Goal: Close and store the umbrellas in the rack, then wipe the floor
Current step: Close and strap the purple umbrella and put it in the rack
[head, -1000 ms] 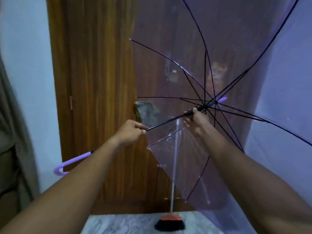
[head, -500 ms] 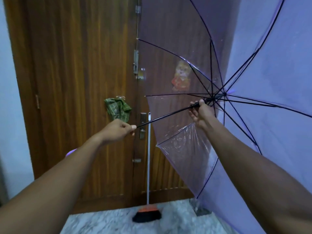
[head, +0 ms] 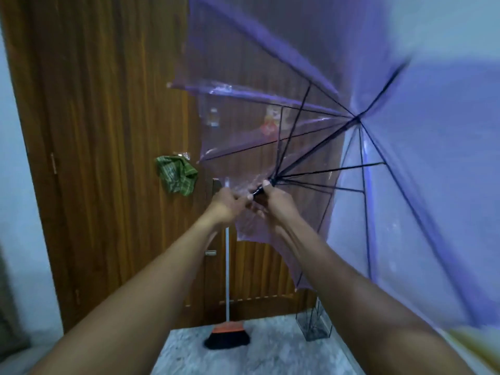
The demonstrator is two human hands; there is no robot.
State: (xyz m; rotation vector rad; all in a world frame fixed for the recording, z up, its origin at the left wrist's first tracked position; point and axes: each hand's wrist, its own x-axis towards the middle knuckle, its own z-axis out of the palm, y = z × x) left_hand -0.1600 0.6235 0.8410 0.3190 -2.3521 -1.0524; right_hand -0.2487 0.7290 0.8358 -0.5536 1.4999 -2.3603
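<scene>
A clear purple umbrella [head: 422, 147] with black ribs fills the upper right, its canopy partly folded and blurred. My right hand [head: 273, 197] grips the black runner on the shaft where the ribs meet. My left hand [head: 228, 203] holds the shaft just left of it, the two hands almost touching. A clear umbrella rack [head: 313, 324] stands on the floor at the foot of the door, right of centre. The umbrella's handle is out of sight.
A wooden door [head: 108, 158] faces me, with a green checked cloth [head: 177, 174] hanging at its middle. A broom [head: 227, 334] with an orange and black head leans against the door on the marble floor [head: 270, 355]. White walls stand at both sides.
My right hand has pulled the runner down the shaft toward my left hand, and the canopy has begun folding in. The view has tilted down, showing the rack.
</scene>
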